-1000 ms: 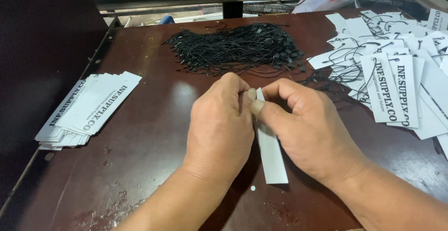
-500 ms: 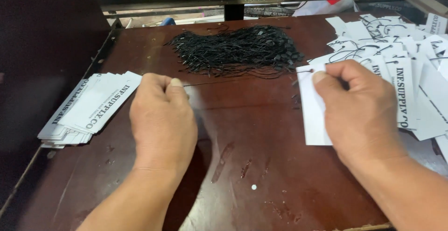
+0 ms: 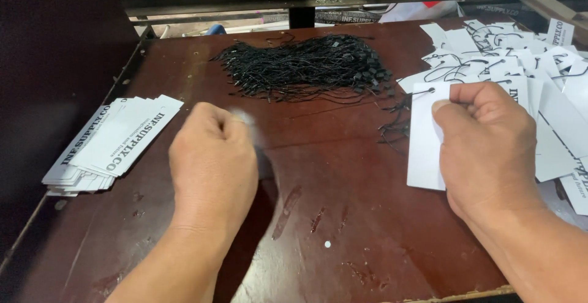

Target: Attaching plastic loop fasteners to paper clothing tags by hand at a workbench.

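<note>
While right hand (image 3: 487,150) grips white tag (image 3: 424,138), left hand (image 3: 214,162) clenched — contents unclear.

Cords (image 3: 306,67) behind, tags (image 3: 113,144) left

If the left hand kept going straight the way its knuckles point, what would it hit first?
Probably the pile of black strings: the left hand, closed in a fist, points up the brown table toward it, with only bare tabletop between. Depth is hard to judge.

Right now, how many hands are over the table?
2: the left hand near the middle, closed; the right hand at the right, pinching a white paper tag.
</note>
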